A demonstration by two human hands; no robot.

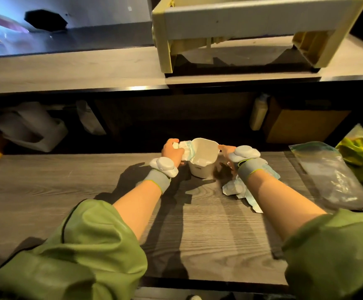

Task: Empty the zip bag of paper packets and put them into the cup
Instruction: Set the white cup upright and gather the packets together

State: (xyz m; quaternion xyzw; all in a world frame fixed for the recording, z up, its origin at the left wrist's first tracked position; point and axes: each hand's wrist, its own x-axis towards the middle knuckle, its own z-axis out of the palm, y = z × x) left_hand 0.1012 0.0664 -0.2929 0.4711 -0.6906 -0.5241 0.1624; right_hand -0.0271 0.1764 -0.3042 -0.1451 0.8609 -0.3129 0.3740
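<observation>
A white cup point(202, 167) stands upright near the middle of the wooden shelf. My left hand point(173, 151) is shut on a bunch of white and pale blue paper packets point(187, 149), held at the cup's left rim. My right hand point(227, 153) pinches the cup's right rim. More paper packets point(237, 188) lie on the shelf under my right wrist. The clear zip bag point(329, 176) lies flat to the right; I cannot tell whether anything is inside it.
The grey wooden shelf point(89, 180) runs left and right. A yellow-green item point(358, 151) lies beyond the zip bag. A cream plastic frame point(241, 33) stands on the upper counter. White objects point(31, 128) and a brown box point(301, 124) sit in the dark recess behind.
</observation>
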